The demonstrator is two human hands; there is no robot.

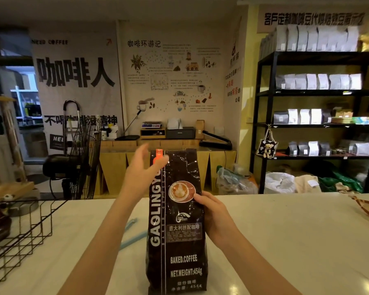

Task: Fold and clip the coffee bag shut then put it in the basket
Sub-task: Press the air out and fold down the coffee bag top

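Black shelving [264,124] with pale bags right; standing fan [81,158] left.

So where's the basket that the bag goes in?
The wire basket sits at the far left of the counter, left of the upright coffee bag and the left hand.

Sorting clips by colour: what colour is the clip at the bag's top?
Orange-red clip, seen in the head view.

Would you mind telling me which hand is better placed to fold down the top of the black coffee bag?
Left: the left hand is at the black coffee bag top, while the right hand steadies its side.
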